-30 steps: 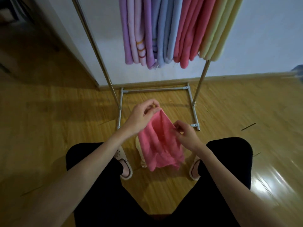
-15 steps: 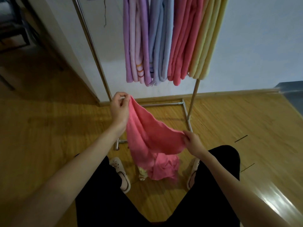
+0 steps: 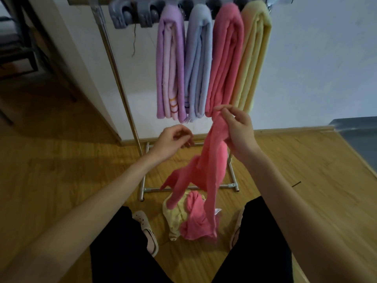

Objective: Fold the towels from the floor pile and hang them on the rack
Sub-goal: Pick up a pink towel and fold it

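A pink towel (image 3: 210,160) hangs bunched from my right hand (image 3: 237,131), which pinches its top corner at chest height in front of the rack. My left hand (image 3: 173,140) floats beside it with fingers loosely curled and holds nothing. Below, between my feet, lies the floor pile (image 3: 183,217) of a yellow and a pink towel. On the metal rack (image 3: 120,82) hang folded towels: purple (image 3: 169,64), pale blue (image 3: 199,64), pink (image 3: 226,58) and yellow (image 3: 253,58).
The rack's base frame (image 3: 232,174) rests on the wooden floor just ahead of my feet in light sandals (image 3: 146,229). A white wall stands behind the rack. Dark furniture (image 3: 18,43) fills the far left, and a grey step (image 3: 359,131) sits at the right.
My left hand has let go of the pink towel. My right hand has risen with the towel's corner, so the cloth now dangles from it alone. The view has tilted up toward the rack's top.
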Available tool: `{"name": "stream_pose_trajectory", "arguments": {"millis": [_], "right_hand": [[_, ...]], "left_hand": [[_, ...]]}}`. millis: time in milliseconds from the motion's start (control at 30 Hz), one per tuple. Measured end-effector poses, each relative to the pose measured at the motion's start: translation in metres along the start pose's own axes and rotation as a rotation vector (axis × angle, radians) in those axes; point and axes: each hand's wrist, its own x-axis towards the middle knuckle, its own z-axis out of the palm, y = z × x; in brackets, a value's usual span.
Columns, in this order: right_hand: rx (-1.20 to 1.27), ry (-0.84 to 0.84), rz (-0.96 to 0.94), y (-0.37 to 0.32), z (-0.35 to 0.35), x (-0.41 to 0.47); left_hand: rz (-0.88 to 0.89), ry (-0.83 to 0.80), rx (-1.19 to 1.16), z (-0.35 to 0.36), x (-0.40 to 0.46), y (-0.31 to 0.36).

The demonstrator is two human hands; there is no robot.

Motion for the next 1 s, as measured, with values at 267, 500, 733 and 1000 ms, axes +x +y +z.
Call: {"name": "stream_pose_trajectory", "arguments": {"millis": [267,500,733,1000], "right_hand": [[0.025,0.087,0.053,0.008,0.031,-0.006],[0.057,0.166,0.027,0.006,0.037,-0.011],[0.054,0.256,0.096,0.008,0.01,-0.006],[0.016,0.254,0.345,0.018,-0.02,-0.023]], "left_hand": [[0.084,-0.315,0.622,0.005,-0.05,0.006],[0.101,-0.002,0.532,0.021,-0.066,-0.014],[0.147,0.051,0.471,0.016,-0.081,-0.026],[-0.067,0.244,0.239,-0.006,-0.069,-0.022]]}}
